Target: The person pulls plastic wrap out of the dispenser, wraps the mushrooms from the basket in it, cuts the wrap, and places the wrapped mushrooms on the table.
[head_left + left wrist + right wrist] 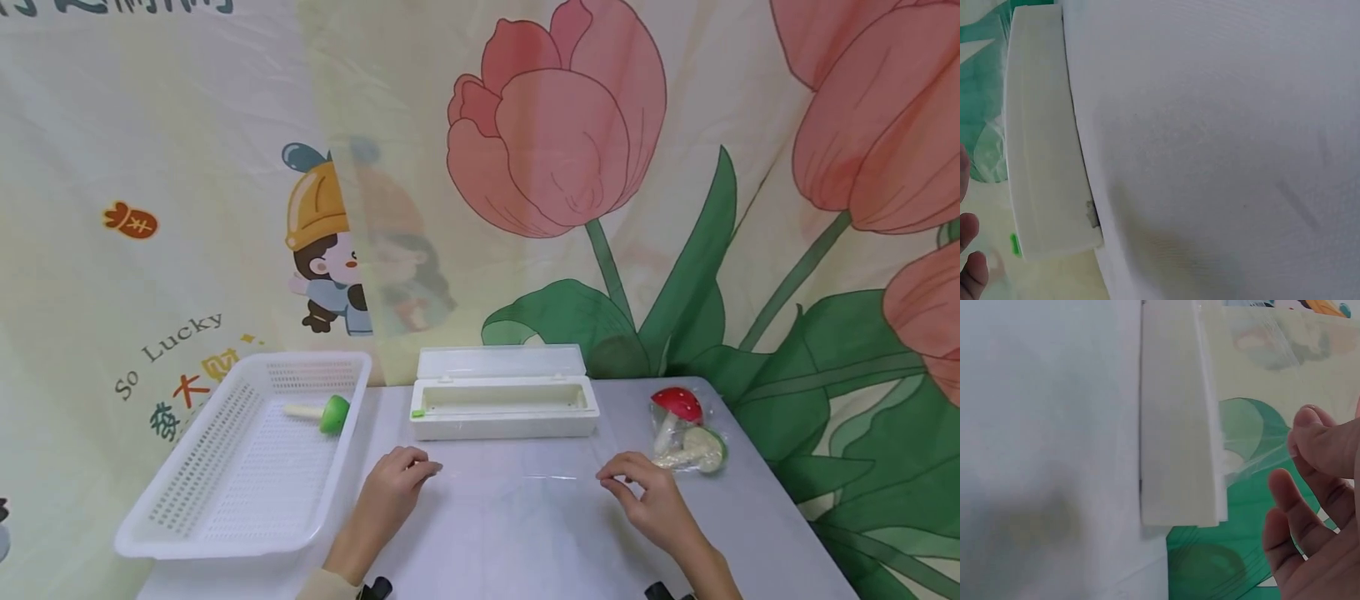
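A white cling film dispenser (pixel 504 427) stands at the middle of the table's far side, its clear-looking lid (pixel 501 361) raised. Clear cling film (pixel 551 477) spans from the box toward me and is faint in the head view. My left hand (pixel 399 486) pinches its left corner between thumb and fingers. At the right corner, my right hand (pixel 654 500) pinches the film, and the right wrist view shows the pulled film (pixel 1260 461) running to the thumb and forefinger. Only the left hand's fingertips (pixel 969 231) show in the left wrist view.
To the left is a white plastic basket (pixel 225 546) holding a green-capped toy mushroom (pixel 330 414). Near the table's right edge lie a film-wrapped red-capped mushroom (pixel 678 405) and a wrapped green-edged one (pixel 705 450). A printed cloth (pixel 390 67) hangs behind the table.
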The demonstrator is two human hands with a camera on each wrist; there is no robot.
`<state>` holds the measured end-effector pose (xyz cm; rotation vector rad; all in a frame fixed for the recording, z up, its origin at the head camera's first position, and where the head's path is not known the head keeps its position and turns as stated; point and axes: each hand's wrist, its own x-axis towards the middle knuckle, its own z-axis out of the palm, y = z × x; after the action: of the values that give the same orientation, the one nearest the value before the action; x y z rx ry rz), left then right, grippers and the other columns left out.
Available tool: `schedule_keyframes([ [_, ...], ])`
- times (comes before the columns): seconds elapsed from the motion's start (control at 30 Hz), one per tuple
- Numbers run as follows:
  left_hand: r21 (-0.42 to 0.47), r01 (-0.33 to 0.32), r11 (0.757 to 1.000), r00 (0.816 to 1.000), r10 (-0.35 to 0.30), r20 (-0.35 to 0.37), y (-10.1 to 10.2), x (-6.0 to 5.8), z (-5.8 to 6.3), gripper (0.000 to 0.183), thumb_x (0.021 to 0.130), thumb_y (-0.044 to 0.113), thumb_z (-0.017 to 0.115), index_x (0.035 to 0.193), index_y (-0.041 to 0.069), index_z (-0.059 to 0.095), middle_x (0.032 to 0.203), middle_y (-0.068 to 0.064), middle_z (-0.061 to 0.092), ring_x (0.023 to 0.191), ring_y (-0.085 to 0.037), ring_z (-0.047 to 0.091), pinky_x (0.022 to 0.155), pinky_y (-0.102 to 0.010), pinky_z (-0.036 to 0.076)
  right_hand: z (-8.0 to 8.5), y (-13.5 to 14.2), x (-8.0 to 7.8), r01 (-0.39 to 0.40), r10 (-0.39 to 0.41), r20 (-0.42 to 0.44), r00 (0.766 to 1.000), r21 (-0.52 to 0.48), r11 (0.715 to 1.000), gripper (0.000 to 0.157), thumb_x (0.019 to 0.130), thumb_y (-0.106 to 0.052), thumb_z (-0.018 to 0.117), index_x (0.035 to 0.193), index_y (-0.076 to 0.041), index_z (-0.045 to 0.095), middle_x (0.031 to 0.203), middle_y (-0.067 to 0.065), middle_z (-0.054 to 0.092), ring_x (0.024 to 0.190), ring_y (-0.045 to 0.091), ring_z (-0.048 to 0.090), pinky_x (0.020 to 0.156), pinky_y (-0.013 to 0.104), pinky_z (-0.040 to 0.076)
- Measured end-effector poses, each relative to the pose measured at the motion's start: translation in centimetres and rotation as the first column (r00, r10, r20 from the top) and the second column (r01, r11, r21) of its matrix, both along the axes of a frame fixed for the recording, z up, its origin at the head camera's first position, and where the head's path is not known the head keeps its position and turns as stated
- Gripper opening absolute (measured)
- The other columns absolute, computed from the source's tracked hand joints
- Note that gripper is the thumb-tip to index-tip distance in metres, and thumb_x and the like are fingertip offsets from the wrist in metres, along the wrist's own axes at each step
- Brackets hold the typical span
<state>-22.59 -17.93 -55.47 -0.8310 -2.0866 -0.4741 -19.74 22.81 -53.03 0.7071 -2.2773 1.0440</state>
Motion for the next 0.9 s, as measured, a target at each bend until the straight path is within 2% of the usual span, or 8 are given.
schedule_keyframes([
  [0.13,0.023,0.001,1.000,1.000,-0.001,0.019,-0.4,0.4,-0.3,0.025,0.070,0.000,0.088,0.088,0.013,0.077,0.085,0.004,0.071,0.074,-0.014,0.063,0.065,-0.026,0.049,-0.6,0.3,0.0,-0.028,0.028,-0.001,1.000,0.025,0.999,0.044,0.070,0.015,0.084,0.090,-0.024,0.075,0.090,-0.009,0.070,0.080,0.005,0.064,0.070,0.011,0.050],
  [0.23,0.060,0.047,0.997,0.999,-0.046,-0.017,-0.5,0.4,0.0,0.024,0.070,-0.001,0.087,0.088,0.012,0.076,0.085,0.004,0.071,0.075,-0.015,0.064,0.066,-0.026,0.050,-0.2,0.5,-0.1,0.006,-0.006,-0.002,1.000,0.037,0.999,0.044,0.070,0.014,0.085,0.090,-0.024,0.076,0.090,-0.011,0.070,0.081,0.003,0.063,0.071,0.009,0.050],
  [0.37,0.109,0.129,0.986,0.988,-0.118,-0.097,-0.2,0.1,1.4,0.024,0.069,-0.004,0.085,0.086,0.010,0.076,0.085,0.001,0.070,0.073,-0.018,0.063,0.066,-0.028,0.051,1.5,0.7,-0.4,0.039,-0.038,-0.043,0.998,0.031,0.999,0.042,0.069,0.015,0.085,0.090,-0.021,0.077,0.091,-0.010,0.070,0.084,0.003,0.064,0.074,0.007,0.051],
  [0.47,0.129,0.143,0.981,0.984,-0.127,-0.124,0.2,-0.3,2.9,0.022,0.071,-0.005,0.084,0.086,0.009,0.076,0.086,0.000,0.070,0.074,-0.018,0.063,0.066,-0.028,0.052,3.1,0.6,-0.8,0.020,-0.020,-0.106,0.994,-0.002,1.000,0.041,0.069,0.019,0.083,0.091,-0.014,0.077,0.090,-0.004,0.071,0.084,0.005,0.064,0.077,0.007,0.051],
  [0.67,0.154,0.099,0.983,0.989,-0.081,-0.121,0.6,-0.9,5.5,0.023,0.072,-0.012,0.082,0.083,0.007,0.075,0.086,-0.002,0.069,0.076,-0.020,0.064,0.068,-0.030,0.054,5.4,0.2,-1.9,0.014,-0.020,-0.212,0.977,-0.030,0.999,0.038,0.066,0.023,0.082,0.091,-0.005,0.077,0.089,0.004,0.071,0.083,0.011,0.065,0.081,0.006,0.051],
  [0.8,0.171,0.047,0.984,0.993,-0.028,-0.112,0.7,-1.8,7.0,0.026,0.070,-0.017,0.081,0.082,0.006,0.075,0.084,-0.003,0.068,0.078,-0.021,0.065,0.070,-0.032,0.055,6.3,-0.2,-3.0,0.056,-0.064,-0.226,0.972,-0.041,0.998,0.032,0.070,0.017,0.083,0.094,-0.004,0.078,0.091,0.006,0.072,0.084,0.015,0.066,0.084,0.004,0.049],
  [0.9,0.178,0.000,0.984,0.995,0.018,-0.099,0.8,-2.9,8.1,0.022,0.075,-0.015,0.080,0.082,0.006,0.076,0.083,-0.004,0.069,0.077,-0.021,0.066,0.070,-0.033,0.056,7.0,-0.5,-4.2,0.083,-0.094,-0.225,0.970,-0.057,0.995,0.028,0.074,0.015,0.082,0.095,-0.003,0.078,0.092,0.008,0.073,0.085,0.015,0.067,0.084,0.003,0.048],
])
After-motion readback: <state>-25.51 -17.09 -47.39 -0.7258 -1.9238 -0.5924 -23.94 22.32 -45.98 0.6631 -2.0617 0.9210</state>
